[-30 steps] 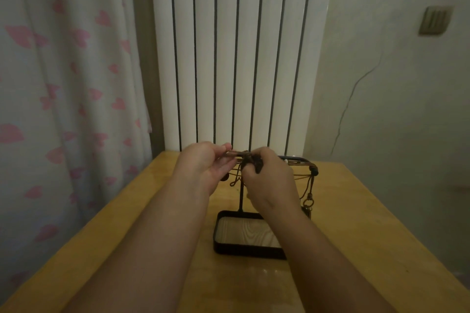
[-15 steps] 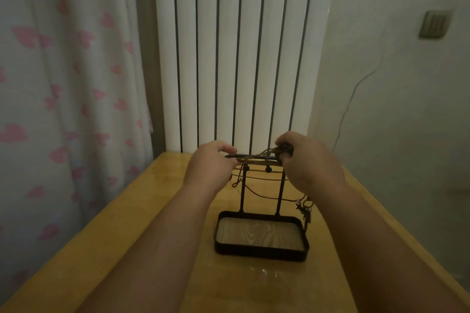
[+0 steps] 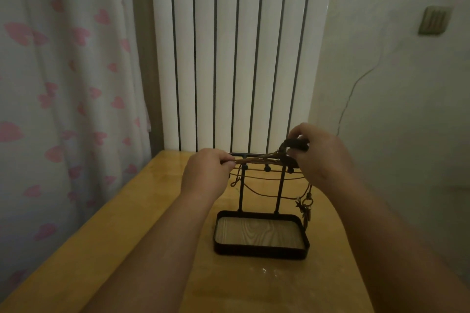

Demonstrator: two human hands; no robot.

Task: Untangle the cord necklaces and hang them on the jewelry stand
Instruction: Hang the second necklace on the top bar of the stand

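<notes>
Pinches thin brown cord necklaces in left hand, grips their dark knotted clump in right hand, strands taut over top bar of black wire jewelry stand on yellow wooden surface; judged light, limp, snag-prone, best held near knot.

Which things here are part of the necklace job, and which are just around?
Job: cord necklaces, jewelry stand, left hand and right hand, both pinching the cords.
Just around: table, heart-print curtain, radiator, wall plate.
</notes>
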